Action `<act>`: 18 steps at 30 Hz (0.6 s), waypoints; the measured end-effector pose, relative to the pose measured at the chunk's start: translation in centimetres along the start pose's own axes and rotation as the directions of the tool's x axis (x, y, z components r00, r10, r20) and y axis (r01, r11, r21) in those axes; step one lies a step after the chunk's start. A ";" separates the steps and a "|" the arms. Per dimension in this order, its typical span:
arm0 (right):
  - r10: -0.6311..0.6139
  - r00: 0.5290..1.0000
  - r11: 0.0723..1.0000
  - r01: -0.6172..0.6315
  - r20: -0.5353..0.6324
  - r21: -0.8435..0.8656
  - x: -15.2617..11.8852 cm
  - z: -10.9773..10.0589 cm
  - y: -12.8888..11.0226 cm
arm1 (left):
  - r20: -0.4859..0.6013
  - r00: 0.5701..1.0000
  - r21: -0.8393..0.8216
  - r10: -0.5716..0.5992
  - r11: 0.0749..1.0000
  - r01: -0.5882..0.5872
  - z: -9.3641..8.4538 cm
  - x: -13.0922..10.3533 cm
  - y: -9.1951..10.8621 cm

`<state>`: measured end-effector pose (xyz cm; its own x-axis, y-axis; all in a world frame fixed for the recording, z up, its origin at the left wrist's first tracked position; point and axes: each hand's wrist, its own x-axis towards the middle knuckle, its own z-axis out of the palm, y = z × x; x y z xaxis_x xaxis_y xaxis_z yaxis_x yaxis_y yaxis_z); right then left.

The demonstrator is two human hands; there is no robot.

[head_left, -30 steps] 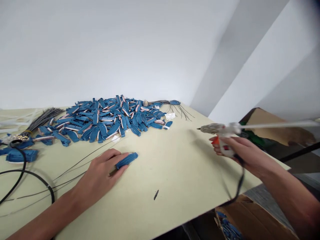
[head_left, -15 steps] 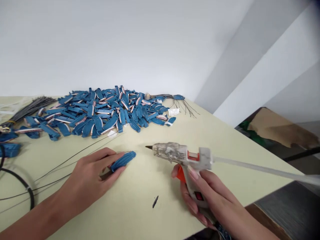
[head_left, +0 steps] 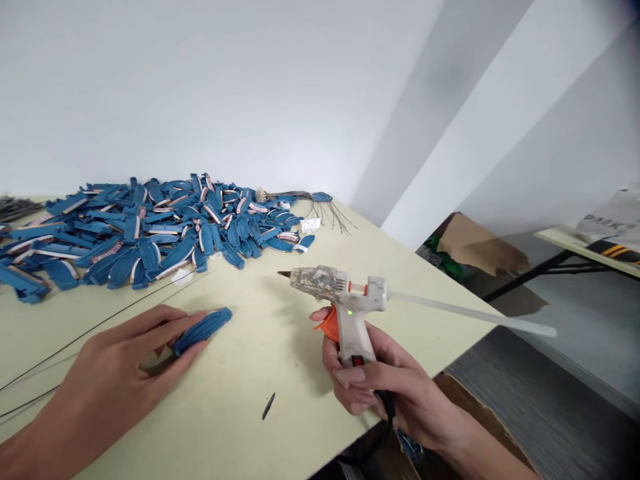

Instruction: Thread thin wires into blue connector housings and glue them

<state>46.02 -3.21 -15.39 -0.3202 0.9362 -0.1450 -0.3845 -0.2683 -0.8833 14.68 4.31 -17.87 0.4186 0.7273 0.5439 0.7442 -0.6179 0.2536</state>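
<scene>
Left hand (head_left: 117, 363), lower left of frame, pinches a blue fabric piece (head_left: 204, 330) between thumb and fingers; piece sticks out past the fingertips, pointing right. Right hand (head_left: 383, 383), lower right of centre, fingers wrapped round handle of a glue gun (head_left: 353, 327), one finger at the orange trigger (head_left: 329, 325). Nozzle points left, to the right of and a bit above the blue piece, apart from it. Pile of blue pieces (head_left: 150, 233) upper left, beyond left hand. Dark sliver (head_left: 269, 406) lower centre, between hands, on pale tabletop (head_left: 220, 427).
</scene>
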 end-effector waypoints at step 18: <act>0.050 0.989 0.504 -0.148 -0.143 -0.851 -0.4 2.3 0.5 | 0.015 0.999 -0.043 0.029 0.999 -0.028 -0.5 0.7 1.0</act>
<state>43.96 -4.25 -14.72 -0.2121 0.9446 -0.2506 0.5907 -0.0804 -0.8029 15.46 4.02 -16.84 0.4479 0.7136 0.5387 0.7090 -0.6505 0.2722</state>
